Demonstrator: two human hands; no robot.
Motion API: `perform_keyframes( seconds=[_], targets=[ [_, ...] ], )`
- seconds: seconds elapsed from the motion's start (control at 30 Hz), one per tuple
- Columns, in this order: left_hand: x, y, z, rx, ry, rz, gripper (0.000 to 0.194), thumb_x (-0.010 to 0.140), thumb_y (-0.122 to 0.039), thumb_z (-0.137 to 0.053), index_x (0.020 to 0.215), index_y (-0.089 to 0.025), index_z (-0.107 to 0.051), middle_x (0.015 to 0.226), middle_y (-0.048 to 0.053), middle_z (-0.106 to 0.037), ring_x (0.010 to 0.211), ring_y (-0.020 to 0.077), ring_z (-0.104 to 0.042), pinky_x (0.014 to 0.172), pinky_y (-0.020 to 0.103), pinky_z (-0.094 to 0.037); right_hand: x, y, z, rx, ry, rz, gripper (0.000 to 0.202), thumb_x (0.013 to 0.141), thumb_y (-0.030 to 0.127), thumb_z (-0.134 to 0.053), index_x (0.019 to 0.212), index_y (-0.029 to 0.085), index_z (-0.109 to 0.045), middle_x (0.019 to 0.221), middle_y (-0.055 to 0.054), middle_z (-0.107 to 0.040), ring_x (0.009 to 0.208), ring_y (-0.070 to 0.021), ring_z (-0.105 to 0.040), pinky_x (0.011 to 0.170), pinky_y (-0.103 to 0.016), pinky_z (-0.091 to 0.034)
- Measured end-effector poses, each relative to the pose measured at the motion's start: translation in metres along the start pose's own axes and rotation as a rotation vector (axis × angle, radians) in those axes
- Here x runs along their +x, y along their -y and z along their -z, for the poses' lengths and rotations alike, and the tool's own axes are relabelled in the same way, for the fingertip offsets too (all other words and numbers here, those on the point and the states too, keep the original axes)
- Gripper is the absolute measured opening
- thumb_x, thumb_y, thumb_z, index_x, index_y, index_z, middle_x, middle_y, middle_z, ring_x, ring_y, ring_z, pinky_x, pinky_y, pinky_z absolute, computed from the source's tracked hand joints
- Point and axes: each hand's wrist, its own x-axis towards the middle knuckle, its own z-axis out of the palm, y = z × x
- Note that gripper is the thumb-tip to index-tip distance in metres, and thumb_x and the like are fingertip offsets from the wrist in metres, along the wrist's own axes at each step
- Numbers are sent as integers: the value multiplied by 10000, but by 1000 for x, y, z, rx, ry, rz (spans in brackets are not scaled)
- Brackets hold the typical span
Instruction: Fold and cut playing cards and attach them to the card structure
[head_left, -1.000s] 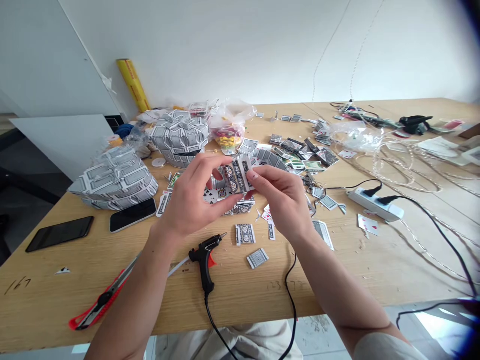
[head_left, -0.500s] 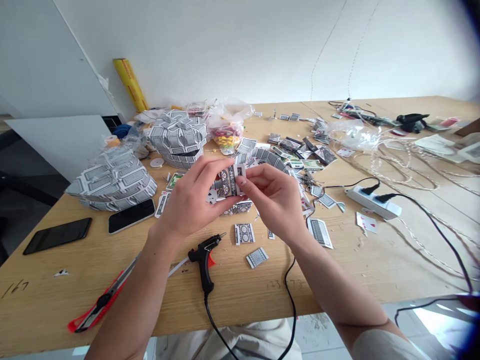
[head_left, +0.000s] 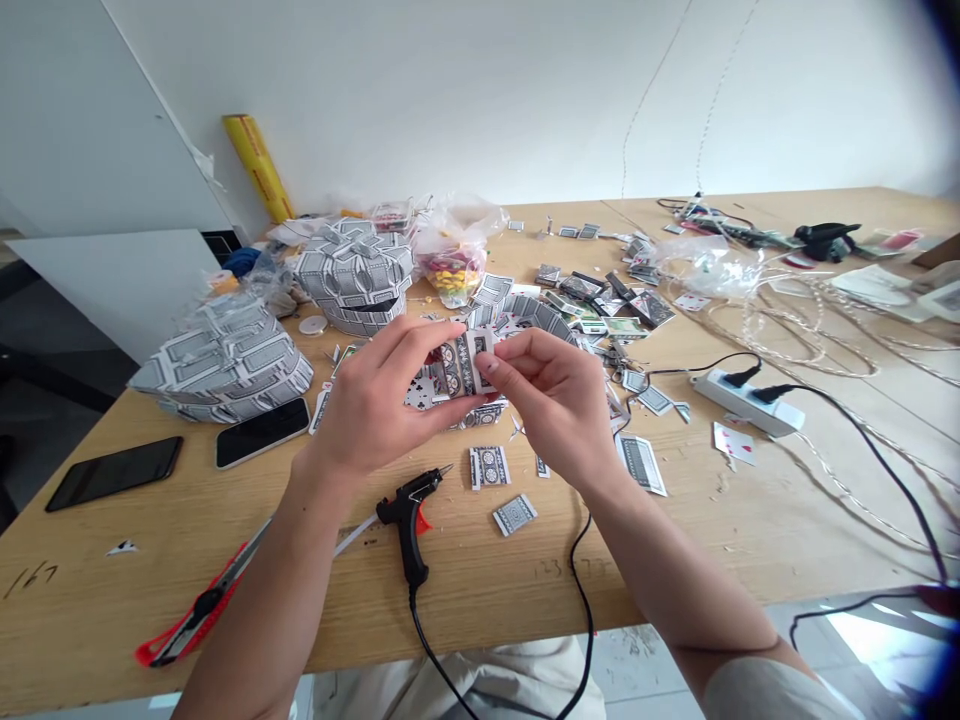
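Observation:
Between my two hands is a small piece made of patterned playing cards (head_left: 461,365), held up above the table. My left hand (head_left: 382,395) grips its left side, thumb below and fingers above. The thumb and fingertips of my right hand (head_left: 551,395) pinch its right edge. Behind it, partly hidden, lies a curved strip of joined cards (head_left: 544,318). Nearer me, a black glue gun (head_left: 409,515) lies on its side, with a cut card piece (head_left: 489,467) and a small card piece (head_left: 514,515) to its right.
Two card-covered shapes, one at left (head_left: 225,360) and one further back (head_left: 356,270), stand on the table. A red utility knife (head_left: 202,605) and two phones, one black (head_left: 116,472) and one light-edged (head_left: 262,432), lie at left. At right are a power strip (head_left: 750,402) and coiled cords (head_left: 795,340).
The card piece has turned slightly in my hands, and more of its patterned face shows. My right hand has shifted a little to the right. The things on the table stay put.

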Motion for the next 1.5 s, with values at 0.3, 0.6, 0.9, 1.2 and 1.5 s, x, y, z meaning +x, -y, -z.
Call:
perform_keyframes(
  seconds=[0.3, 0.6, 0.9, 1.2, 1.5],
  targets=[
    [-3, 5, 1, 28, 21, 21, 551, 946, -426, -885, 1417, -274, -643, 1259, 73, -765, 1048, 252, -774, 944, 418, -677, 1, 3, 1, -28, 38, -7, 342, 828, 489, -952, 872, 219, -746, 798, -22, -783, 717, -172, -702, 656, -326, -566],
    [1, 5, 4, -30, 24, 29, 562, 936, -462, -891, 1420, -294, -659, 1250, 72, -773, 1037, 245, -778, 958, 432, -685, 8, -1, 10, 57, 229, -80, 325, 985, 549, -814, 909, 233, -818, 829, -5, -716, 791, -155, -649, 774, -316, -556],
    [0, 4, 4, -46, 86, -6, 579, 943, -314, -893, 1467, -273, -650, 1340, 81, -749, 1167, 261, -756, 1018, 432, -676, 6, 4, 6, 50, 215, -118, 335, 877, 533, -921, 916, 229, -784, 846, 0, -715, 794, -157, -629, 742, -301, -531],
    [2, 5, 5, -74, 83, 35, 648, 916, -303, -913, 1511, -328, -658, 1343, 87, -705, 1150, 277, -737, 1009, 470, -680, 10, -5, 12, 137, 277, -72, 300, 1034, 541, -748, 1053, 269, -873, 955, -40, -793, 884, -201, -719, 854, -372, -619],
    [2, 0, 3, -110, 80, 26, 676, 896, -312, -933, 1512, -296, -656, 1333, 81, -720, 1165, 267, -744, 1034, 451, -671, 8, -2, 8, 62, 200, -81, 334, 927, 567, -868, 1004, 243, -843, 846, -10, -749, 753, -151, -654, 703, -298, -584]
  ],
)
